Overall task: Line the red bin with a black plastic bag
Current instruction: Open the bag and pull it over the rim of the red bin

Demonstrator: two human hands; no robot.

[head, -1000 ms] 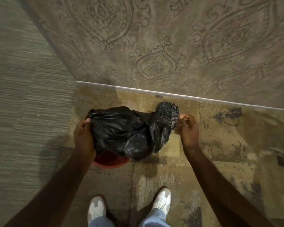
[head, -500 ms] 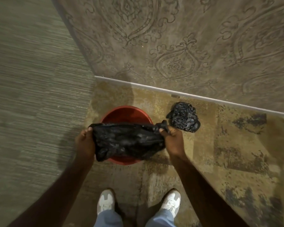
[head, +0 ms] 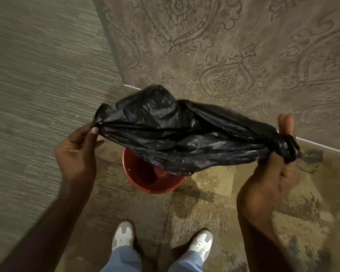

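A black plastic bag point(head: 177, 134) is stretched wide in the air between my two hands. My left hand point(head: 77, 152) pinches its left end between thumb and fingers. My right hand point(head: 279, 167) grips the bunched, crumpled right end. Below the bag stands the round red bin point(head: 145, 179) on the floor; only its near rim and part of the inside show, the rest is hidden behind the bag. The bag hangs above the bin and does not appear to touch it.
The bin stands on a worn patterned carpet point(head: 214, 213) close to a wall with ornamental wallpaper point(head: 224, 55) and a pale baseboard point(head: 322, 146). A striped wall point(head: 37, 75) is on the left. My white shoes point(head: 124, 236) are just in front of the bin.
Both hands have lifted the bag and pulled it much wider apart; my right hand has swung far right. The small crumpled black bag seen on the floor before is no longer visible.
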